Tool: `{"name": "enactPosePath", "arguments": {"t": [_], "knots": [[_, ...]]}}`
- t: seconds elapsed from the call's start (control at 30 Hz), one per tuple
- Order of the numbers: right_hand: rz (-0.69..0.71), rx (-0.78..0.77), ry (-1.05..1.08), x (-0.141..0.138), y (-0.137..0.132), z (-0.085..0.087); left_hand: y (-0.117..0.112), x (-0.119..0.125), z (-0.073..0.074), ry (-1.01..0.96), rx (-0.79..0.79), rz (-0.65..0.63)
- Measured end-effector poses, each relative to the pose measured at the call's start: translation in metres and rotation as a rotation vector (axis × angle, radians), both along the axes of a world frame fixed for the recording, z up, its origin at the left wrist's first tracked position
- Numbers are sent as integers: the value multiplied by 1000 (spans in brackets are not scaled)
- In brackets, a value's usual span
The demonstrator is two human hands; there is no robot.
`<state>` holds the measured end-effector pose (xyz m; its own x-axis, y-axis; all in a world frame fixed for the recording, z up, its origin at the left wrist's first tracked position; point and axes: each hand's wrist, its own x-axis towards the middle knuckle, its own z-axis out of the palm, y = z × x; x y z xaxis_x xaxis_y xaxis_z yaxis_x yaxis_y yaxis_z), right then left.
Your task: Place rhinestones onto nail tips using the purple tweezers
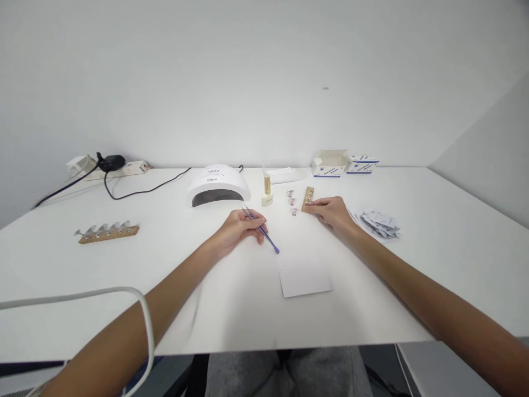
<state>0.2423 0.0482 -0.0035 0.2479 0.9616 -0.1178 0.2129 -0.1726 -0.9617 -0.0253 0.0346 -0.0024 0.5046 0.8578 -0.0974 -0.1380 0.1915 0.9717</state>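
My left hand (pixel 242 229) is closed around purple tweezers (pixel 264 234), whose flat end points down toward the table. At the right of centre, my right hand (pixel 333 212) has its fingers pinched at the near end of a short wooden strip (pixel 308 196) that carries small clear pieces. Whether the fingers grip the strip or a piece on it, I cannot tell. Just left of the strip stand several small clear pieces (pixel 292 202) with flared tops. A white sheet (pixel 306 277) lies in front of both hands.
Behind my left hand stand a white nail lamp (pixel 217 184) and a polish bottle (pixel 267 190). Another wooden strip (pixel 109 234) with clear pieces lies left. Flat sachets (pixel 379 223) are piled right, alcohol pad boxes (pixel 328 165) behind. A white cable (pixel 144 309) crosses my left forearm.
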Motion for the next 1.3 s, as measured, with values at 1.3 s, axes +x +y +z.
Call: {"name": "enactPosePath", "arguments": {"t": [1.3], "knots": [[472,160,-813,88,65,6,8,-5,-3,-66,-9,-48]]}}
